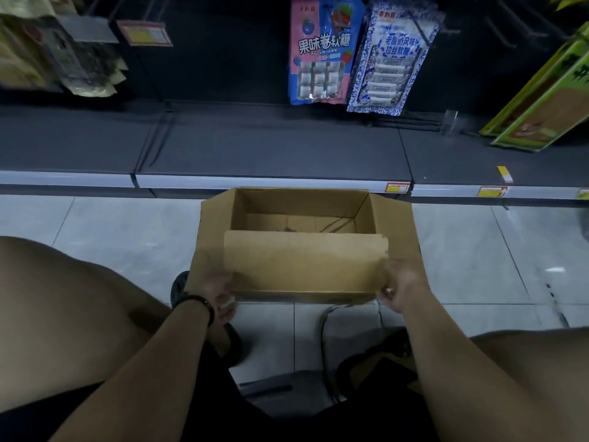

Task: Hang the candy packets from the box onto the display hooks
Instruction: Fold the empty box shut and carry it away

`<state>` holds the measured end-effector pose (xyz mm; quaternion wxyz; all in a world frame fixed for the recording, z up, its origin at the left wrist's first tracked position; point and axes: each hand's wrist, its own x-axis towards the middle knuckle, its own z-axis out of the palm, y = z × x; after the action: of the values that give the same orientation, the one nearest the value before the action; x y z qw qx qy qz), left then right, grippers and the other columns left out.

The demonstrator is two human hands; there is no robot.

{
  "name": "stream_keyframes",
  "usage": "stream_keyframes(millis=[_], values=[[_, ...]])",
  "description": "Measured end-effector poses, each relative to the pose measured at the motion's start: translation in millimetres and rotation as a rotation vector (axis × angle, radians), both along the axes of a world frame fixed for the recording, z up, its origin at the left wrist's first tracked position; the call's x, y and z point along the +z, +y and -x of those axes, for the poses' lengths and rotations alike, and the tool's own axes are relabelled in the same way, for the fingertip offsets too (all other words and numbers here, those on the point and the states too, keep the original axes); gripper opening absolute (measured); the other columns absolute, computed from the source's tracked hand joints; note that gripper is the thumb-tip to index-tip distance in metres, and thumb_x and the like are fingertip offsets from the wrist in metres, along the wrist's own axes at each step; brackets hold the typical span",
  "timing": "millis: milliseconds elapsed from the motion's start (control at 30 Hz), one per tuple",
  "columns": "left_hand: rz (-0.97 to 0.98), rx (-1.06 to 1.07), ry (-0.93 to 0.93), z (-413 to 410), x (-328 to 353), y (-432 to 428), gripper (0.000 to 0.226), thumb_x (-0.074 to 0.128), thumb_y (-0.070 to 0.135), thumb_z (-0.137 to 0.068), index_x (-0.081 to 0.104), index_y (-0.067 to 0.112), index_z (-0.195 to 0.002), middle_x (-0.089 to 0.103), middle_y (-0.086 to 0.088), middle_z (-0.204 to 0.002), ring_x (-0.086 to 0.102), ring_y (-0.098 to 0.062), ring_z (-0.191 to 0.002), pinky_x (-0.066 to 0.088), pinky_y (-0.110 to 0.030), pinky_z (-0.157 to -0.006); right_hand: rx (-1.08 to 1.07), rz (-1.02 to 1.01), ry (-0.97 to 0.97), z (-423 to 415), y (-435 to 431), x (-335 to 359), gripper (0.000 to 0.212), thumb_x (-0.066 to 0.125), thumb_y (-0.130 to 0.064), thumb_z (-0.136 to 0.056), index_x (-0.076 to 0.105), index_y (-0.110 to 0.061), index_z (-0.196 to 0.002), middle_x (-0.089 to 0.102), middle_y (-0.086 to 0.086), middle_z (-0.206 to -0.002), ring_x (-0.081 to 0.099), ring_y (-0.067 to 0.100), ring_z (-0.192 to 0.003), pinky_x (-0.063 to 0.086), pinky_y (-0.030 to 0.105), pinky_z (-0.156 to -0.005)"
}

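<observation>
A brown cardboard box (pixel 302 263) sits on the tiled floor in front of the shelf, flaps open, and its visible inside holds no packets. My left hand (pixel 220 295) grips the box's near left corner and my right hand (pixel 401 288) grips the near right corner. Above, a pink and blue candy packet (pixel 322 49) hangs on the dark back panel, with a blue and white patterned candy packet (pixel 392 59) right beside it. Bare display hooks (pixel 506 30) stick out to the right of them.
A dark bottom shelf (pixel 255 145) with a white price rail runs across behind the box. Green and yellow boxes (pixel 541 100) lean at the right; other packets (pixel 63 55) hang at the upper left. My bare knees flank the box on the floor.
</observation>
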<state>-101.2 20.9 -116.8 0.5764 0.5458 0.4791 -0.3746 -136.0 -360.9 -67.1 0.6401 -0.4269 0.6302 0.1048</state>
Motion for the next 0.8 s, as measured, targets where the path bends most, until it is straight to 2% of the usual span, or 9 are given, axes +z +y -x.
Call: stream_keyframes(millis=[100, 167, 267, 333, 400, 533, 667, 733, 800], values=[[-0.055, 0.09, 0.063, 3.5, -24.4, -8.0, 0.063, 0.084, 0.048, -0.087, 0.054, 0.012, -0.13, 0.057, -0.013, -0.127, 0.061, -0.032, -0.123, 0.06, -0.055, -0.091, 0.06, -0.004, 0.017, 9.1, -3.6, -58.7, 0.09, 0.089, -0.048, -0.08, 0.045, -0.02, -0.153, 0.051, 0.014, -0.146, 0.055, 0.039, -0.126, 0.057, 0.051, -0.097], [-0.051, 0.162, 0.072, 0.9, -29.8, -13.4, 0.079, 0.086, 0.045, -0.085, 0.047, 0.015, -0.146, 0.047, -0.012, -0.15, 0.051, -0.036, -0.136, 0.056, -0.058, -0.101, 0.038, -0.037, -0.038, 5.4, -5.1, -77.6, 0.105, 0.096, -0.05, -0.066, 0.049, -0.018, -0.154, 0.054, 0.012, -0.148, 0.056, 0.039, -0.13, 0.052, 0.054, -0.108], [-0.087, 0.143, 0.053, -9.2, -37.6, -18.4, 0.076, 0.083, 0.036, -0.09, 0.045, 0.009, -0.15, 0.047, -0.015, -0.148, 0.05, -0.037, -0.135, 0.052, -0.053, -0.108, -0.147, -0.15, -0.145, -2.4, 8.8, -35.0, 0.036, 0.076, -0.033, -0.097, 0.068, -0.01, -0.123, 0.067, 0.013, -0.115, 0.065, 0.033, -0.103, 0.053, 0.049, -0.107], [-0.111, 0.141, 0.01, -13.4, -48.6, -13.9, 0.076, 0.086, 0.036, -0.087, 0.047, 0.009, -0.147, 0.052, -0.014, -0.135, 0.054, -0.034, -0.121, 0.055, -0.051, -0.101, -0.27, -0.199, -0.215, -2.7, 4.4, -29.1, 0.018, 0.065, -0.024, -0.104, 0.069, -0.007, -0.11, 0.068, 0.014, -0.102, 0.066, 0.031, -0.093, 0.053, 0.047, -0.108], [-0.196, 0.159, -0.048, -19.3, -76.2, -6.9, 0.091, 0.095, 0.044, -0.071, 0.049, 0.012, -0.142, 0.057, -0.012, -0.137, 0.059, -0.036, -0.115, 0.058, -0.054, -0.09, -0.266, -0.05, -0.216, 3.9, 1.0, -39.6, 0.022, 0.078, -0.015, -0.091, 0.073, -0.013, -0.112, 0.073, 0.017, -0.113, 0.07, 0.035, -0.101, 0.059, 0.049, -0.098], [-0.291, 0.161, -0.209, -25.6, -75.8, -14.3, 0.086, 0.075, 0.043, -0.094, 0.034, 0.005, -0.159, 0.031, -0.013, -0.17, 0.034, -0.034, -0.154, 0.03, -0.048, -0.126, 0.384, 0.597, -0.188, 12.5, 13.3, -45.7, 0.054, 0.063, 0.004, -0.089, 0.066, -0.031, -0.13, 0.07, 0.006, -0.127, 0.065, 0.029, -0.105, 0.055, 0.03, -0.08], [-0.523, -0.1, -0.405, -3.2, -47.7, -28.1, 0.036, 0.071, 0.011, -0.094, 0.068, -0.001, -0.127, 0.068, -0.025, -0.131, 0.064, -0.042, -0.123, 0.053, -0.047, -0.098, 1.028, 0.526, -0.014, 12.9, 26.1, -51.5, 0.107, 0.086, -0.034, -0.079, 0.024, -0.046, -0.165, 0.03, 0.006, -0.159, 0.037, 0.035, -0.146, 0.034, 0.044, -0.123], [-0.739, -0.229, -0.649, 7.7, -46.3, -34.0, 0.028, 0.068, -0.008, -0.08, 0.072, 0.004, -0.105, 0.07, -0.024, -0.11, 0.066, -0.038, -0.103, 0.051, -0.042, -0.087, 1.072, 0.5, 0.075, 10.5, 32.4, -54.6, 0.097, 0.082, -0.045, -0.084, 0.027, -0.048, -0.164, 0.02, 0.008, -0.16, 0.027, 0.04, -0.149, 0.026, 0.049, -0.125], [-0.719, -0.486, -0.759, 13.2, -38.2, -44.6, 0.04, 0.069, -0.006, -0.075, 0.074, 0.025, -0.099, 0.061, -0.012, -0.127, 0.061, -0.032, -0.11, 0.049, -0.037, -0.096, 0.899, 0.536, 0.069, 1.7, 31.7, -57.6, 0.064, 0.07, -0.052, -0.093, 0.049, -0.048, -0.153, 0.031, 0.012, -0.162, 0.035, 0.041, -0.146, 0.03, 0.051, -0.123]])
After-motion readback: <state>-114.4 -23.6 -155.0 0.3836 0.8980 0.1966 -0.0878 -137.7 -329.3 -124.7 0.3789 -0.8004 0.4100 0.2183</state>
